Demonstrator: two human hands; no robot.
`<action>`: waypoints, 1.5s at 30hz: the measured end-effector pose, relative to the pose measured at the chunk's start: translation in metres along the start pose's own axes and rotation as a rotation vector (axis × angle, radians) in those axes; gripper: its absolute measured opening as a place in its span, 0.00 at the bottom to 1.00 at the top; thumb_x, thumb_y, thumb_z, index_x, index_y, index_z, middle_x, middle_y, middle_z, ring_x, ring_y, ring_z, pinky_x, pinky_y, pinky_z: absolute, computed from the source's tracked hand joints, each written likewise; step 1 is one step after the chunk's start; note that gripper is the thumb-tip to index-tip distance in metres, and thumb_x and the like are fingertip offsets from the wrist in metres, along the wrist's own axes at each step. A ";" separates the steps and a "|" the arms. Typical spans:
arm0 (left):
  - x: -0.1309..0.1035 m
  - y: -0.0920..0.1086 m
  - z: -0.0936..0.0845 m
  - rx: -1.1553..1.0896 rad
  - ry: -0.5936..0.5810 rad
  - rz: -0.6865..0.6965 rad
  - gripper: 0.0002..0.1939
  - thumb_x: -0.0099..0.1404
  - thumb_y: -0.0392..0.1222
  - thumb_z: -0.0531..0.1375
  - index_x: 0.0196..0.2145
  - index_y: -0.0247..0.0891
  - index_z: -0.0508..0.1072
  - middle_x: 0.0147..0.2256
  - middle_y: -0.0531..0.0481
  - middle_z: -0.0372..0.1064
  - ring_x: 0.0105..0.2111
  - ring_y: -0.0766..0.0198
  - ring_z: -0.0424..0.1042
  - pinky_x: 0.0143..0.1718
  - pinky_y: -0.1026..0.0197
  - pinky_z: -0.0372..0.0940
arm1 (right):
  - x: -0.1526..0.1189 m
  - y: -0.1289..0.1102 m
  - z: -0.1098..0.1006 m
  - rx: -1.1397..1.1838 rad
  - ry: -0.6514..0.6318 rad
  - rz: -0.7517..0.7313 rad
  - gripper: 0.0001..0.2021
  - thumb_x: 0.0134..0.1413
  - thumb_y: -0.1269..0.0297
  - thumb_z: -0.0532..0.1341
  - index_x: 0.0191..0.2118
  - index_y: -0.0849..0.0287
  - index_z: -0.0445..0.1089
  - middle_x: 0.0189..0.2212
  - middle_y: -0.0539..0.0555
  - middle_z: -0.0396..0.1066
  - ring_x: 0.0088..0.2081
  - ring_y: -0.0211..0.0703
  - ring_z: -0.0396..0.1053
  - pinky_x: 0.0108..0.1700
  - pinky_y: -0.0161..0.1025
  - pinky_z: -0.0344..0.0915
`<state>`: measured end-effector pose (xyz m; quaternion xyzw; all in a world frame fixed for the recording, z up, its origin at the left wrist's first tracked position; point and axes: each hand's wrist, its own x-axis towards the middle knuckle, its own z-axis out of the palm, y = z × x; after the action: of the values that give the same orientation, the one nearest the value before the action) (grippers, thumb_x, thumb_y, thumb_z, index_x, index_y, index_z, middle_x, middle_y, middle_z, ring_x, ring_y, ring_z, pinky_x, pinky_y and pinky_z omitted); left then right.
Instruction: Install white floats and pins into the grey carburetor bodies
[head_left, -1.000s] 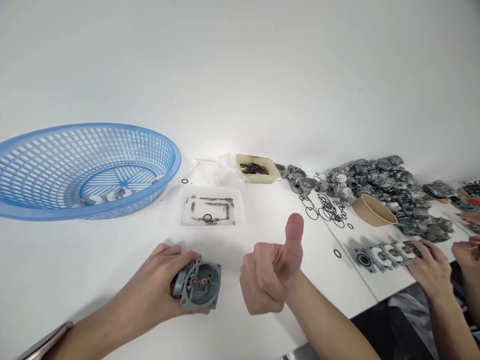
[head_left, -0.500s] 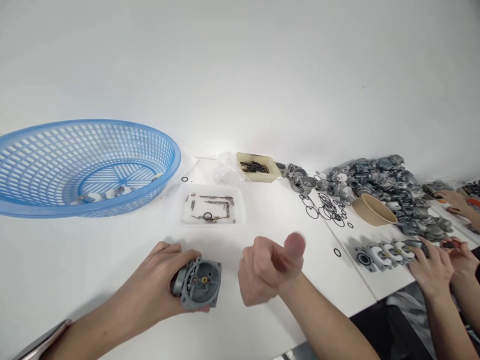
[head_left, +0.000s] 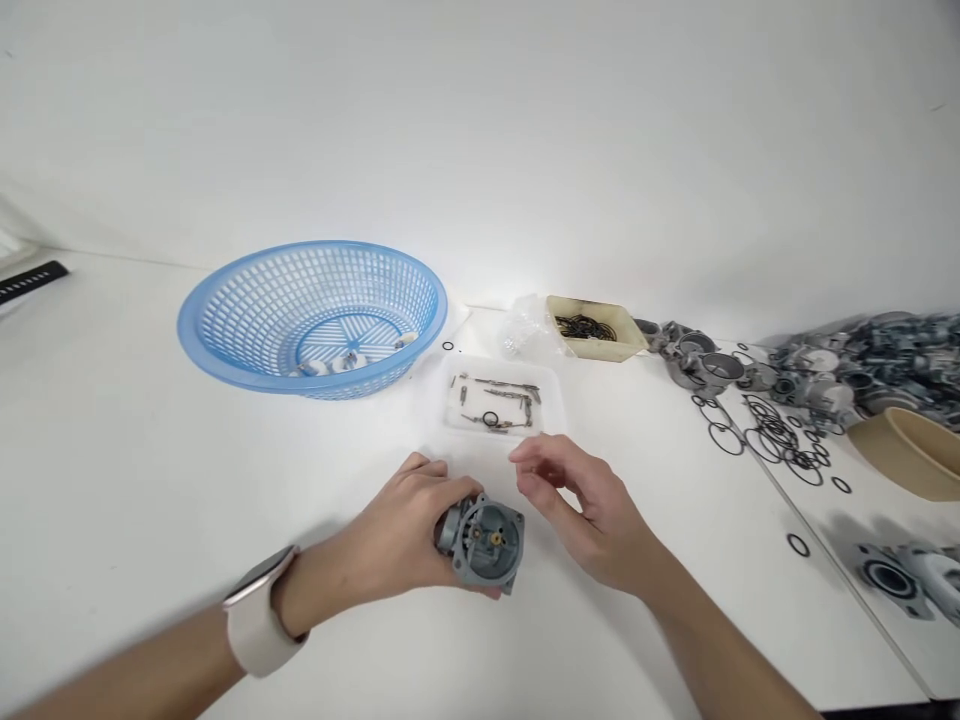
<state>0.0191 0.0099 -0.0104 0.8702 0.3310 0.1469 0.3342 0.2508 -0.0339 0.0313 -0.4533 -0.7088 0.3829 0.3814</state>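
My left hand (head_left: 424, 515) is wrapped round a grey metal carburetor body (head_left: 491, 540). The carburetor's round open chamber faces up toward me, showing two brass fittings inside. My right hand (head_left: 589, 500) hovers just right of it, thumb and forefinger apart, with nothing visible between them; its other fingers are partly hidden. Beyond both hands lies a shallow white tray (head_left: 553, 400) of small brass and metal pins, with a black O-ring (head_left: 490, 419) among them.
A blue plastic basket (head_left: 199, 345) holding a few white parts stands back left. A cream tub (head_left: 600, 348) of dark rings sits beside clear plastic. Loose black O-rings (head_left: 772, 430), a heap of metal castings (head_left: 885, 350) and a tan bowl (head_left: 892, 450) lie at right.
My view has swung right to left, so the basket shows more fully and the co-worker's hands are out of sight. My right hand has turned from thumb-up to pointing left, nearer the carburetor.
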 end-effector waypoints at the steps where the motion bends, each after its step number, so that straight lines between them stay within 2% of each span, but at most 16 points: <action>1: 0.000 0.000 -0.002 -0.001 -0.017 0.011 0.31 0.49 0.68 0.75 0.39 0.42 0.74 0.31 0.54 0.74 0.33 0.56 0.69 0.44 0.54 0.58 | 0.001 0.000 0.001 0.011 -0.051 -0.028 0.08 0.73 0.64 0.57 0.50 0.54 0.72 0.40 0.54 0.71 0.36 0.41 0.68 0.36 0.39 0.67; 4: 0.001 0.001 -0.007 -0.019 -0.074 0.052 0.29 0.51 0.65 0.75 0.40 0.43 0.74 0.30 0.56 0.74 0.33 0.57 0.69 0.43 0.54 0.56 | 0.003 -0.001 0.006 0.093 -0.158 -0.044 0.06 0.70 0.64 0.62 0.44 0.55 0.77 0.41 0.55 0.70 0.39 0.42 0.68 0.41 0.41 0.69; 6: 0.001 0.002 -0.009 -0.038 -0.091 0.063 0.28 0.52 0.63 0.75 0.41 0.44 0.75 0.32 0.57 0.76 0.33 0.58 0.69 0.44 0.55 0.56 | 0.005 0.001 0.007 0.228 -0.128 0.016 0.06 0.68 0.64 0.65 0.38 0.57 0.75 0.37 0.52 0.68 0.37 0.41 0.66 0.39 0.39 0.66; 8: 0.000 0.002 -0.011 -0.052 -0.094 0.057 0.29 0.51 0.62 0.76 0.43 0.44 0.75 0.33 0.57 0.76 0.34 0.58 0.69 0.45 0.55 0.56 | 0.005 0.004 0.006 0.508 -0.108 0.085 0.14 0.69 0.60 0.65 0.31 0.58 0.69 0.29 0.48 0.62 0.30 0.37 0.60 0.33 0.36 0.60; 10: 0.000 0.002 -0.011 -0.054 -0.094 0.045 0.32 0.49 0.62 0.77 0.45 0.44 0.75 0.34 0.56 0.77 0.35 0.57 0.70 0.47 0.55 0.56 | 0.005 0.008 0.001 0.884 -0.173 0.133 0.20 0.72 0.54 0.62 0.28 0.57 0.61 0.23 0.43 0.54 0.23 0.33 0.50 0.27 0.33 0.53; 12: 0.000 0.001 -0.011 -0.040 -0.097 0.036 0.35 0.48 0.64 0.76 0.47 0.44 0.75 0.35 0.54 0.77 0.36 0.56 0.71 0.48 0.54 0.57 | 0.005 0.012 -0.005 1.198 -0.287 0.110 0.24 0.74 0.50 0.57 0.27 0.56 0.54 0.20 0.41 0.47 0.19 0.32 0.41 0.22 0.32 0.47; 14: 0.000 0.000 -0.011 -0.014 -0.110 0.028 0.37 0.49 0.67 0.75 0.48 0.43 0.75 0.36 0.53 0.77 0.38 0.54 0.71 0.48 0.54 0.58 | 0.006 0.014 -0.010 1.362 -0.378 0.017 0.25 0.76 0.50 0.54 0.27 0.55 0.51 0.18 0.41 0.45 0.17 0.33 0.38 0.19 0.31 0.44; 22: -0.001 -0.010 -0.004 0.050 -0.106 0.022 0.38 0.49 0.71 0.73 0.51 0.47 0.75 0.38 0.54 0.76 0.39 0.54 0.72 0.49 0.54 0.59 | 0.008 0.021 -0.004 1.436 -0.506 -0.277 0.24 0.77 0.52 0.53 0.26 0.54 0.52 0.13 0.40 0.49 0.14 0.33 0.43 0.17 0.31 0.47; 24: -0.001 -0.012 -0.003 0.052 -0.089 0.022 0.39 0.49 0.72 0.73 0.51 0.48 0.75 0.38 0.54 0.76 0.40 0.53 0.73 0.49 0.54 0.59 | 0.009 0.022 -0.001 1.481 -0.535 -0.376 0.26 0.75 0.45 0.54 0.26 0.54 0.54 0.12 0.40 0.51 0.14 0.32 0.45 0.16 0.31 0.49; 27: -0.002 -0.013 -0.002 0.056 -0.088 0.033 0.39 0.49 0.73 0.73 0.51 0.48 0.75 0.38 0.53 0.76 0.40 0.53 0.73 0.47 0.54 0.59 | 0.011 0.022 0.004 1.566 -0.541 -0.514 0.31 0.65 0.30 0.55 0.25 0.53 0.56 0.11 0.41 0.53 0.13 0.32 0.48 0.16 0.31 0.51; 30: -0.002 -0.014 -0.002 0.068 -0.089 0.046 0.38 0.50 0.74 0.72 0.51 0.49 0.75 0.38 0.53 0.76 0.39 0.53 0.73 0.47 0.54 0.59 | 0.015 0.019 0.007 1.630 -0.539 -0.598 0.34 0.57 0.24 0.57 0.24 0.53 0.57 0.11 0.42 0.55 0.14 0.32 0.51 0.17 0.31 0.53; 38: -0.003 -0.020 0.002 0.076 -0.069 0.064 0.38 0.50 0.75 0.71 0.51 0.49 0.75 0.38 0.54 0.75 0.39 0.54 0.73 0.47 0.55 0.58 | 0.021 0.015 0.010 1.647 -0.587 -0.683 0.31 0.59 0.30 0.62 0.22 0.53 0.58 0.10 0.42 0.56 0.16 0.32 0.53 0.18 0.30 0.56; 45: -0.001 -0.013 -0.001 0.060 -0.081 0.041 0.38 0.50 0.73 0.72 0.50 0.48 0.76 0.37 0.54 0.76 0.37 0.55 0.73 0.47 0.55 0.58 | 0.023 0.015 0.010 1.601 -0.569 -0.662 0.30 0.64 0.39 0.64 0.20 0.53 0.58 0.09 0.42 0.56 0.14 0.32 0.52 0.17 0.29 0.56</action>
<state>0.0114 0.0166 -0.0180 0.8916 0.3034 0.1084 0.3182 0.2404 -0.0102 0.0187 0.2850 -0.3924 0.7290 0.4831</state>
